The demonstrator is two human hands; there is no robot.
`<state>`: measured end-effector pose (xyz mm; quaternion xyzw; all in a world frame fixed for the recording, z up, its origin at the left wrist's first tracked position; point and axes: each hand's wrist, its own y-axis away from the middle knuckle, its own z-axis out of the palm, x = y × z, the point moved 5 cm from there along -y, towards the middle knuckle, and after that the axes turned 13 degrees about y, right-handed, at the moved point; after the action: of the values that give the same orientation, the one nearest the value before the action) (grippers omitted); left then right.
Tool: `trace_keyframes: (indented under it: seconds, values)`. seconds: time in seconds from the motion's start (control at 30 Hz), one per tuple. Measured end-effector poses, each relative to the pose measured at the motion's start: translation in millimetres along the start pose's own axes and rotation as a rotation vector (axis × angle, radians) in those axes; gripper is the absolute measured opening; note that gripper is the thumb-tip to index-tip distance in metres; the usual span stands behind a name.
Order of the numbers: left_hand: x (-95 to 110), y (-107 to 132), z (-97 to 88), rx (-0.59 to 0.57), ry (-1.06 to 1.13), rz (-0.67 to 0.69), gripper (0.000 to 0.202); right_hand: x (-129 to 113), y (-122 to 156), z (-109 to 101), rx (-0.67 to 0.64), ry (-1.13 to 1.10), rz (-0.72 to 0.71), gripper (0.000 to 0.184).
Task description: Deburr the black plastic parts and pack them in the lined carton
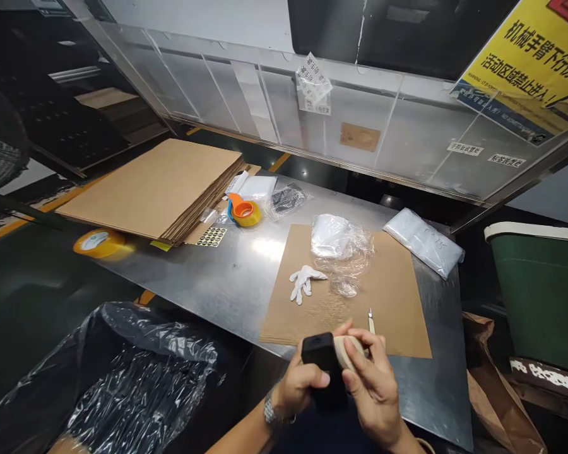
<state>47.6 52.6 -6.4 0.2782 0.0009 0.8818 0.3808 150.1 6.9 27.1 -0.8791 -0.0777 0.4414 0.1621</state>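
My left hand (299, 383), a metal watch on its wrist, is wrapped round a black rectangular object (319, 350) near the table's front edge. Against the side of that object, my right hand (377, 392) presses a beige rounded pad (345, 353) held in its fingers. Just beyond the hands, a small knife with a pale handle (371, 321) lies on a brown cardboard sheet (397, 302). White gloves (306, 281), a stack of clear plastic bags (332, 236) and crumpled clear film (344, 285) also lie on the cardboard.
The metal table (227, 271) carries a stack of flat cardboard (156, 183), a tape dispenser (244, 211), a sticker sheet (211, 237) and a wrapped packet (423, 241). A black-lined bin (161, 315) stands at front left; a green bin (539, 296) stands right. A transparent partition (303, 135) closes the back.
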Motion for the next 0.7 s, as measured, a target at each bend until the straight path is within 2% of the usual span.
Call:
trace_keyframes:
  seconds: [0.03, 0.1, 0.2, 0.3, 0.37, 0.43, 0.53, 0.63, 0.7]
  values:
    - [0.3, -2.2, 1.1, -0.003, 0.158, 0.011, 0.070, 1.4, 2.3, 3.6, 0.022, -0.014, 0.026, 0.045]
    - [0.2, -6.4, 3.5, -0.043, 0.395, -0.022, 0.078, 0.8, 7.6, 8.8, 0.031, -0.040, 0.023, 0.044]
    - [0.7, -10.0, -1.1, -0.058, 0.575, -0.110, 0.067, -5.0, 19.1, 9.2, -0.006, -0.054, -0.073, 0.042]
    - [-2.5, -9.8, -15.5, 0.066, 0.614, -0.185, 0.049, -7.7, 32.2, 4.6, -0.070, -0.063, -0.173, 0.041]
    - [-7.7, -8.2, -24.0, 0.189, 0.591, -0.215, 0.041, -3.4, 35.5, 2.1, -0.100, -0.024, -0.143, 0.040]
    - [-15.0, -5.6, -25.4, 0.260, 0.569, -0.261, 0.047, 2.9, 31.4, 1.0, -0.104, 0.036, -0.070, 0.043]
    - [-26.9, 1.2, -17.9, 0.276, 0.590, -0.363, 0.061, 6.5, 16.5, 3.7, -0.133, 0.114, -0.090, 0.051]
    - [-36.4, 13.0, -13.2, 0.280, 0.568, -0.487, 0.061, 7.5, 5.2, 5.6, -0.187, 0.167, -0.176, 0.052]
    - [-41.5, 20.7, -13.4, 0.287, 0.535, -0.565, 0.062, 8.1, 2.7, 3.5, -0.190, 0.188, -0.171, 0.052]
